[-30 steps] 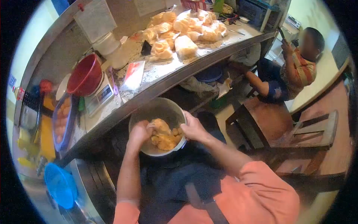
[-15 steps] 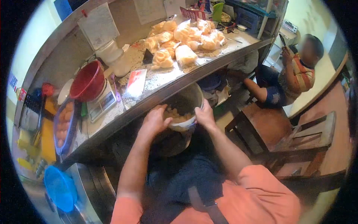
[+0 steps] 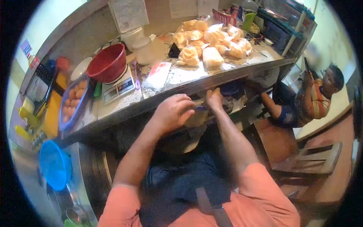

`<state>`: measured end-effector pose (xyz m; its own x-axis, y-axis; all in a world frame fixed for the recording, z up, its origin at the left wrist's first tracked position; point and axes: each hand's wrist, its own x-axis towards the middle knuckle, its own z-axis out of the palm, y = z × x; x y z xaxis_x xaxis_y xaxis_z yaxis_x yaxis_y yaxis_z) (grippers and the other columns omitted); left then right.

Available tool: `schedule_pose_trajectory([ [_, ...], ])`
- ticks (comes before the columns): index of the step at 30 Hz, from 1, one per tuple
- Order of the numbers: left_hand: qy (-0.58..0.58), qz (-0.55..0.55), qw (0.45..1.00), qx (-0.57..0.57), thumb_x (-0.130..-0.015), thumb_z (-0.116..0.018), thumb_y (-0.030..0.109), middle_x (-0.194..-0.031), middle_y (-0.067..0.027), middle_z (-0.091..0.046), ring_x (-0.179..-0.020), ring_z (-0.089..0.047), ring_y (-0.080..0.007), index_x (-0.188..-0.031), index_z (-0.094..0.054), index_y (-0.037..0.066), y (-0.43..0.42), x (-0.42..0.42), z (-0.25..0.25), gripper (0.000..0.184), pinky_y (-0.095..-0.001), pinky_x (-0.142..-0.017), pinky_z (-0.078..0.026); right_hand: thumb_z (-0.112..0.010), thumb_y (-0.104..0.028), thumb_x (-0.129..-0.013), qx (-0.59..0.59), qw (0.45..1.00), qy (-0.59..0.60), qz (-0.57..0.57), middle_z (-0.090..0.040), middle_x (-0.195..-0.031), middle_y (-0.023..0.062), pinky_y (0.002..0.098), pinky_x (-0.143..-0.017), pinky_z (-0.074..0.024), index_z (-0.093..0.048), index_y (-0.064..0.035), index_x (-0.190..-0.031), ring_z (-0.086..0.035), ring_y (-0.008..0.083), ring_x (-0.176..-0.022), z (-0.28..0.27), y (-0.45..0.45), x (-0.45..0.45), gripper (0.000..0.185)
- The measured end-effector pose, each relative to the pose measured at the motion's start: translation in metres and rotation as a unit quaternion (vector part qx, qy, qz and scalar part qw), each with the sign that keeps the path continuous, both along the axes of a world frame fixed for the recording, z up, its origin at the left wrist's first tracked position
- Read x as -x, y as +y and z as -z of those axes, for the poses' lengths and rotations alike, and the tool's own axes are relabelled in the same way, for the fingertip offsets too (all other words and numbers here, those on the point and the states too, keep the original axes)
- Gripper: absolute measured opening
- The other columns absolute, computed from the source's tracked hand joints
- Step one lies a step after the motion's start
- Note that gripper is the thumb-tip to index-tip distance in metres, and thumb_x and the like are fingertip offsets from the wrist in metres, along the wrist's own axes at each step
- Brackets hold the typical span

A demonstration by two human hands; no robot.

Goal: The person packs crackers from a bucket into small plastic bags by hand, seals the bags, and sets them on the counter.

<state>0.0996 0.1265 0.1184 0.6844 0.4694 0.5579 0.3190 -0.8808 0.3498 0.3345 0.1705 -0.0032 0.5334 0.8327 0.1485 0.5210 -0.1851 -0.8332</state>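
Observation:
My left hand (image 3: 176, 111) is raised in front of the counter's front edge, its fingers curved and the thumb apart, with nothing visible in it. To its right, my right hand (image 3: 214, 100) reaches to the space under the counter edge. Its fingers are curled together, and what they hold, if anything, is hidden. Below and between both hands shows part of a pale bucket (image 3: 197, 118), dim and partly covered by my left hand. Its contents are not visible from here.
On the counter lie bags of yellowish food (image 3: 211, 39), a red basin (image 3: 107, 63) on a digital scale (image 3: 123, 87), and a purple basket of eggs (image 3: 72, 104). A blue basin (image 3: 55, 165) stands at left. A seated person (image 3: 315, 94) and wooden chair (image 3: 310, 160) are at right.
Both hands have come off the bucket's sides; my left hand is lifted clear and my right hand has moved toward the counter's underside. The bucket sits further under the counter. The view has shifted left.

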Motion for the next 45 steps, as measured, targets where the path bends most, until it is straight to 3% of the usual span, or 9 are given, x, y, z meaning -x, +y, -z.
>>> schedule_pose_trajectory([
  [3, -0.030, -0.023, 0.998, -0.041, -0.079, -0.073, 0.014, -0.102, -0.0135, -0.066, -0.101, -0.063, -0.0320, -0.093, -0.069, 0.005, 0.009, 0.010, -0.019, 0.018, -0.0399, -0.091, -0.051, -0.052, -0.022, -0.087, -0.120, 0.992, -0.020, -0.044, -0.056, -0.102, 0.0413, 0.0541, -0.081, -0.0454, -0.048, 0.0094, -0.105, -0.056, 0.0540, -0.096, 0.042, -0.004, -0.003, 0.036],
  [9, -0.032, -0.043, 0.997, -0.061, -0.078, -0.073, 0.009, -0.100, -0.0129, -0.066, -0.099, -0.062, -0.0315, -0.094, -0.068, 0.003, 0.045, 0.037, -0.023, 0.017, -0.0398, -0.087, -0.050, -0.062, -0.044, -0.090, -0.025, 0.991, 0.127, -0.030, -0.060, -0.122, 0.0284, 0.0416, -0.098, -0.0444, -0.041, 0.0091, -0.136, -0.058, 0.0397, -0.116, 0.044, -0.015, -0.014, 0.073],
  [16, -0.117, -0.102, 0.988, -0.021, -0.083, -0.072, 0.014, -0.103, -0.0118, -0.067, -0.098, -0.064, -0.0246, -0.099, -0.068, 0.003, 0.088, 0.065, -0.038, 0.019, -0.0348, -0.090, -0.050, -0.073, -0.019, -0.086, -0.126, 0.974, 0.175, -0.064, -0.069, -0.102, 0.0137, 0.0277, -0.069, -0.0542, -0.065, 0.0058, -0.114, -0.066, 0.0128, -0.082, -0.016, -0.075, -0.028, 0.039],
  [22, -0.395, -0.135, 0.881, 0.222, -0.087, -0.072, 0.016, -0.103, -0.0059, -0.066, -0.092, -0.061, -0.0146, -0.116, -0.063, 0.003, 0.219, 0.075, -0.107, 0.033, -0.0273, -0.082, -0.049, -0.074, -0.019, -0.081, -0.304, 0.947, -0.096, -0.048, -0.069, -0.103, 0.0120, 0.0355, -0.084, -0.0514, -0.069, -0.0048, -0.104, -0.065, 0.0262, -0.092, -0.095, -0.051, -0.030, 0.027],
  [28, -0.209, -0.411, 0.882, 0.094, -0.076, -0.081, 0.040, -0.130, -0.0233, -0.056, -0.118, -0.055, -0.0275, -0.139, -0.038, -0.012, 0.359, 0.122, -0.179, 0.093, -0.0376, -0.100, -0.043, -0.073, -0.035, -0.080, -0.341, 0.910, -0.220, -0.081, -0.063, -0.112, 0.0128, 0.0432, -0.096, -0.0418, -0.068, -0.0125, -0.109, -0.056, 0.0305, -0.110, -0.105, 0.000, -0.030, 0.037],
  [30, -0.193, -0.375, 0.897, 0.133, -0.072, -0.083, 0.042, -0.133, -0.0241, -0.053, -0.123, -0.051, -0.0288, -0.140, -0.037, -0.012, 0.355, 0.119, -0.195, 0.098, -0.0392, -0.103, -0.040, -0.074, -0.042, -0.078, -0.330, 0.907, -0.251, -0.070, -0.057, -0.122, 0.0138, 0.0471, -0.098, -0.0394, -0.065, -0.0163, -0.116, -0.051, 0.0318, -0.117, -0.106, 0.014, -0.034, 0.047],
  [36, -0.272, -0.293, 0.879, 0.259, -0.072, -0.085, 0.037, -0.136, -0.0212, -0.051, -0.125, -0.049, -0.0311, -0.145, -0.032, -0.005, 0.431, 0.145, -0.183, 0.100, -0.0474, -0.100, -0.041, -0.071, -0.069, -0.068, -0.254, 0.915, -0.313, -0.036, -0.035, -0.149, 0.0152, 0.0577, -0.114, -0.0217, -0.046, -0.0252, -0.138, -0.031, 0.0342, -0.140, -0.087, 0.052, -0.038, 0.087],
  [41, -0.295, -0.250, 0.879, 0.280, -0.080, -0.079, 0.035, -0.131, -0.0127, -0.058, -0.116, -0.058, -0.0230, -0.130, -0.054, 0.001, 0.483, 0.167, -0.169, 0.066, -0.0396, -0.092, -0.048, -0.074, -0.065, -0.067, -0.264, 0.930, -0.255, -0.029, -0.032, -0.151, 0.0158, 0.0560, -0.114, -0.0222, -0.045, -0.0239, -0.140, -0.030, 0.0355, -0.140, -0.086, 0.050, -0.037, 0.089],
  [45, -0.309, -0.207, 0.853, 0.366, -0.086, -0.074, 0.030, -0.131, -0.0138, -0.058, -0.115, -0.057, -0.0245, -0.133, -0.049, -0.001, 0.518, 0.200, -0.170, 0.061, -0.0389, -0.091, -0.050, -0.078, -0.060, -0.064, -0.266, 0.937, -0.222, -0.029, -0.029, -0.152, 0.0164, 0.0547, -0.114, -0.0235, -0.042, -0.0240, -0.141, -0.028, 0.0361, -0.141, -0.089, 0.044, -0.035, 0.092],
])
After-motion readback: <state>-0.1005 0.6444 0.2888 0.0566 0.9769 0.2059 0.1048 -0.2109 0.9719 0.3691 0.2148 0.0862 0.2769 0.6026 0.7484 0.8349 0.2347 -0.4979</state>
